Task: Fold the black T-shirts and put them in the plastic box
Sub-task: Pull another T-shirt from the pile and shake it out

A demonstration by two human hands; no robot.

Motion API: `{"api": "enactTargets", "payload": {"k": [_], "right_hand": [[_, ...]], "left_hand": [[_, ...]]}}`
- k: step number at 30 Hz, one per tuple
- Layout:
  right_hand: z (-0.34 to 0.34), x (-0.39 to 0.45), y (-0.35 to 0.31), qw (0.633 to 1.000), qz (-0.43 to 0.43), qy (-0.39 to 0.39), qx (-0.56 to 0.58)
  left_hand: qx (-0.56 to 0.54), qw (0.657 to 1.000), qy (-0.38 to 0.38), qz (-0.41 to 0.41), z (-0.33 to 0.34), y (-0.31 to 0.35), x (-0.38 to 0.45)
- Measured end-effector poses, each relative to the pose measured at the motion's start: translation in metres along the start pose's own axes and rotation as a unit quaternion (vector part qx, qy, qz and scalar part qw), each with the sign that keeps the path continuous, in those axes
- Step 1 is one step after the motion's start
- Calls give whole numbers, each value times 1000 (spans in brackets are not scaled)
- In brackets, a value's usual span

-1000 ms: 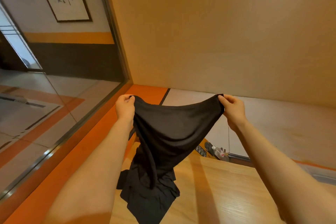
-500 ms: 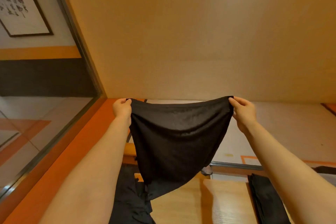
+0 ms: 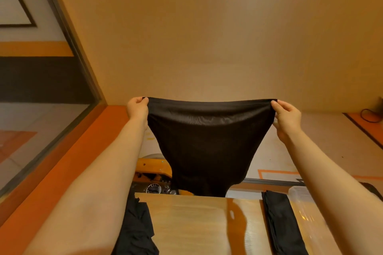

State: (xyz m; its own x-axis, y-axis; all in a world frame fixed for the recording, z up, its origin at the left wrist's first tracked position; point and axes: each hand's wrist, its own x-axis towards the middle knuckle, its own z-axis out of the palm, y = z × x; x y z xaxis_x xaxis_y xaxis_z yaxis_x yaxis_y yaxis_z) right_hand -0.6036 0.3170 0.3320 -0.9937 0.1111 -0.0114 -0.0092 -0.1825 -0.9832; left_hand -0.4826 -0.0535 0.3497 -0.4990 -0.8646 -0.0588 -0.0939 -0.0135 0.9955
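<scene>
Two hands, left hand (image 3: 137, 109) & right hand (image 3: 287, 117), each pinch the thin black T-shirt (image 3: 207, 141), now stretched wider at 12 o'clock, clear of the wooden desk (image 3: 196, 223) — ready to fold.

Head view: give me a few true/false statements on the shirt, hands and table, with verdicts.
1. Both hands pinch the top edge of one black T-shirt, the left hand at one corner and the right hand at the other. True.
2. The held shirt lies flat on the wooden table. False: it hangs in the air beyond the table's far edge.
3. A folded black shirt lies on the table beside the clear plastic box. True.
4. The crumpled pile of black cloth is at the right end of the table. False: it is at the left end.
5. The right hand is empty. False: it pinches the shirt.
</scene>
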Motion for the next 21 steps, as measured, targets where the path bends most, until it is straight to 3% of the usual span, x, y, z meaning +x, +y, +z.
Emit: {"api": "enactTargets", "payload": {"k": [12,21], "right_hand": [[-78,-56,136,987,139,-41,-66],[-129,-123,177,976,177,-35,-123]], "left_hand": [[38,990,58,-125,-53,-153,-78],[92,980,12,-177,-100,-213,-115]]}}
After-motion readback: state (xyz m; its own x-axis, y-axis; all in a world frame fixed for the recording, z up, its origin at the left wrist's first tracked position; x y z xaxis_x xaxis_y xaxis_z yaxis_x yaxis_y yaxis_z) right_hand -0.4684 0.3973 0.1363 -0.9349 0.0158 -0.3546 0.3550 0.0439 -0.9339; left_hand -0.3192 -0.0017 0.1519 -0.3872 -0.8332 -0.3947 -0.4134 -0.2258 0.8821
